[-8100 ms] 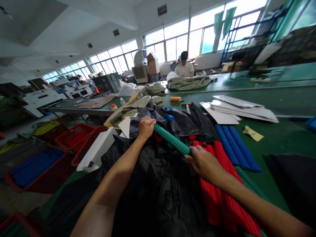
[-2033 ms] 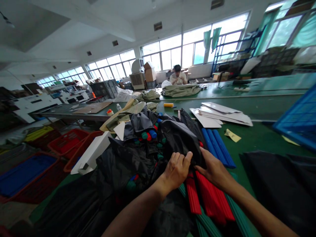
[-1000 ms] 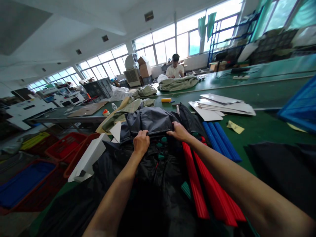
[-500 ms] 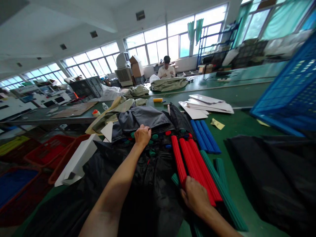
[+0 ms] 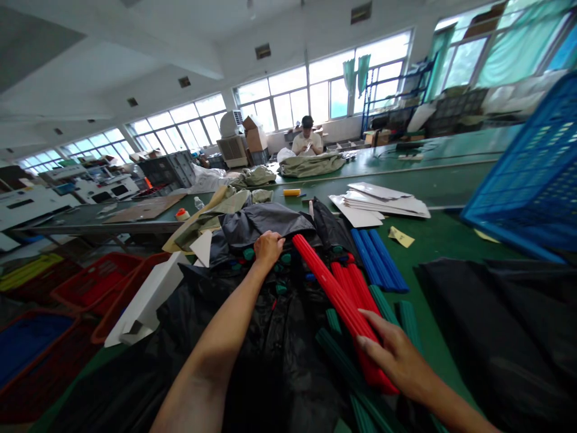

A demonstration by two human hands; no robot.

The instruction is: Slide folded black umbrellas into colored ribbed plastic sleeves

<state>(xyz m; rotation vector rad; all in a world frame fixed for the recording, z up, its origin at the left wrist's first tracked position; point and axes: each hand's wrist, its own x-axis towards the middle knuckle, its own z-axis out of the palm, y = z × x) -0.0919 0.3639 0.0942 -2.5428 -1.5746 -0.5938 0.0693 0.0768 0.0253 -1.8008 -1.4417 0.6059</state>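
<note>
My left hand (image 5: pixel 269 248) is closed on the edge of a dark grey fabric sheet (image 5: pixel 265 219), lifting its flap. Under that edge, green ends of rods (image 5: pixel 280 289) show among black fabric (image 5: pixel 288 355). Between the thumb and fingers of my right hand (image 5: pixel 399 355) is a red ribbed rod (image 5: pixel 331 285), slanting up and left with its far end by the flap. More red rods (image 5: pixel 356 285) lie beneath and beside it. Green ribbed rods (image 5: pixel 408 322) and blue ribbed rods (image 5: pixel 378 261) lie to the right.
White boards (image 5: pixel 383 204) and a yellow paper slip (image 5: pixel 401 237) lie on the green table. A blue crate (image 5: pixel 523 174) and folded black fabric (image 5: pixel 491 325) occupy the right. Red crates (image 5: pixel 97 276) stand lower left. A person (image 5: pixel 307 139) sits across the table.
My right hand has moved right, and the red rod's far end has swung up and left toward the flap. My left hand keeps hold of the fabric edge. The view has shifted slightly.
</note>
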